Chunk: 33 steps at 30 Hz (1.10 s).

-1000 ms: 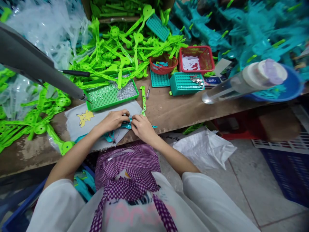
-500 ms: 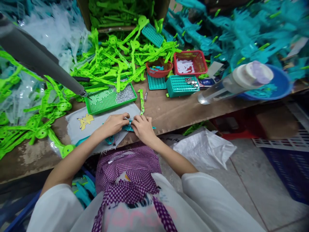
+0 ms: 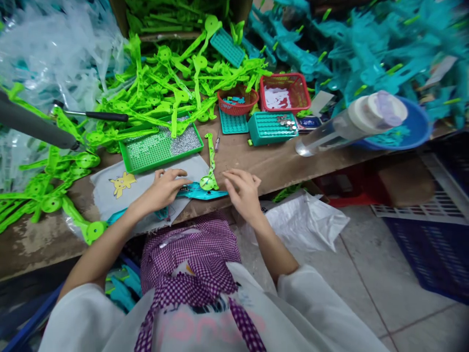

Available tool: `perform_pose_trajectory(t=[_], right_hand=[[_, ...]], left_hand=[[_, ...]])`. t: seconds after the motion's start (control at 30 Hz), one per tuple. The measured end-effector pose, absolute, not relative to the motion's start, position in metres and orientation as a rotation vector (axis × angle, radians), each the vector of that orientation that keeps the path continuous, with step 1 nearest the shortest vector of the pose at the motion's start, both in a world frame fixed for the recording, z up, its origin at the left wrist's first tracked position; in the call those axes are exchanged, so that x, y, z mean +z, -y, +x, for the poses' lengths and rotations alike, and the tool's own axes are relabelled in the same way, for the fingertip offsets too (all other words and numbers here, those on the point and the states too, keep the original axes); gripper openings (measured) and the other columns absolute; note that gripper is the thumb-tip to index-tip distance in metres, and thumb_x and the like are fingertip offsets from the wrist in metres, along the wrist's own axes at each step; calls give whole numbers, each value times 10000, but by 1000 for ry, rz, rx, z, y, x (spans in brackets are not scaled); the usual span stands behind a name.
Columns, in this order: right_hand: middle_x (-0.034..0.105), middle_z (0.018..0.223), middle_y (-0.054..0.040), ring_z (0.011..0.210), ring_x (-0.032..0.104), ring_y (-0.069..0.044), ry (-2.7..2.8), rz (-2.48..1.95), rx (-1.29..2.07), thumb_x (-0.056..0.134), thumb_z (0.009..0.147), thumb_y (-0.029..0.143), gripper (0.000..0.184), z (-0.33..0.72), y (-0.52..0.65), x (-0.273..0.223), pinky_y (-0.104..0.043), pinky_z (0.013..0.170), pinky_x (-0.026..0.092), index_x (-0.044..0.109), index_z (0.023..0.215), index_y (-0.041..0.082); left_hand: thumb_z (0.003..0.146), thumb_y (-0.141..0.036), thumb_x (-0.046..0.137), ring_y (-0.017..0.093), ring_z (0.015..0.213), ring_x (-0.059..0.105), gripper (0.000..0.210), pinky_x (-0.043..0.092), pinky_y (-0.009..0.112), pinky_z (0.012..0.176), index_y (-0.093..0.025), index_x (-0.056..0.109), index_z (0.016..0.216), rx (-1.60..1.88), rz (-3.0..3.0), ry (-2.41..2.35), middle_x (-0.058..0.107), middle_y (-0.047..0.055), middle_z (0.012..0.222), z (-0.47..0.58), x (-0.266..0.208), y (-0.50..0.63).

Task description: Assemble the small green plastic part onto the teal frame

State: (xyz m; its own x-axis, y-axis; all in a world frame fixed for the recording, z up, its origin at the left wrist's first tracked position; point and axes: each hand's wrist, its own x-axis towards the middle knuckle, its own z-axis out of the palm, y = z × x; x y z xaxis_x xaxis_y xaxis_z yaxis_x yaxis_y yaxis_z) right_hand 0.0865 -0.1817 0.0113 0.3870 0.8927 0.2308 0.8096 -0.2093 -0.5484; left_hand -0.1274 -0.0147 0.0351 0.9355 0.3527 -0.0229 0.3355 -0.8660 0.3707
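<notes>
A long teal plastic part (image 3: 208, 194) lies at the table's front edge, partly over a grey cloth. The round end of a bright green plastic arm (image 3: 208, 182) sits against its far side; whether the two are joined I cannot tell. My left hand (image 3: 166, 189) is closed on the teal part's left end, with some fingers raised above it. At the right end my right hand (image 3: 245, 193) is open, fingers apart and holding nothing. The grey cloth (image 3: 150, 171) with a yellow cartoon print lies under my left forearm.
A green tray (image 3: 146, 151) holds small metal pieces. Behind it are heaped green arms (image 3: 164, 93). A grey tool (image 3: 36, 124) hangs at left. Red baskets (image 3: 286, 93), a teal block (image 3: 273, 129), a clear bottle (image 3: 330, 129) and a blue basin (image 3: 417, 132) stand rightward.
My right hand has moved right, off the teal part, and its fingers have opened. The teal part and the green arm's round end now show. The hanging grey tool has swung left.
</notes>
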Motion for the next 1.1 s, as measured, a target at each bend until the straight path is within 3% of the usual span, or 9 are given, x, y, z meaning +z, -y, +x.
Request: perform_pose_trajectory(t=[0.23,0.57,0.83,0.97,1.1], right_hand=[[663,1294,-81,1193,585,-208,1687,-1900,407,394,978,182,374,104,163,0,-405,952,327,632,1257,252],[671,1294,-68,1214,596,-208,1609,-1842,525,446,966,220,341,108,160,-4,-427,989,337,642,1241,266],[712,1202,-74,1148,628,-201,1491,-1838,418,460,960,249,297,106,161,-10,-404,979,389,691,1145,232],[705,1218,-65,1153,629,-192,1524,-1776,466,455,959,233,313,105,157,-10,-391,977,418,691,1163,248],[710,1213,-57,1143,639,-194,1568,-1731,473,475,950,209,332,105,155,-11,-405,963,431,678,1204,275]], left_hand=[[1003,-293,438,241,1173,543,280,304,425,962,-280,650,1186,197,2639,-643,622,85,1259,-139,63,23],[974,-321,505,235,1048,589,219,295,401,912,-251,685,1077,134,2605,-727,695,56,1101,-114,62,38],[938,-353,573,242,999,563,182,277,425,918,-224,699,965,70,2693,-680,690,61,1077,-89,47,43],[908,-333,613,256,992,563,177,310,431,900,-192,702,849,35,2680,-723,689,70,1015,-78,40,46],[892,-275,613,256,975,572,142,382,414,871,-183,717,862,-8,2593,-733,681,78,1025,-77,35,45]])
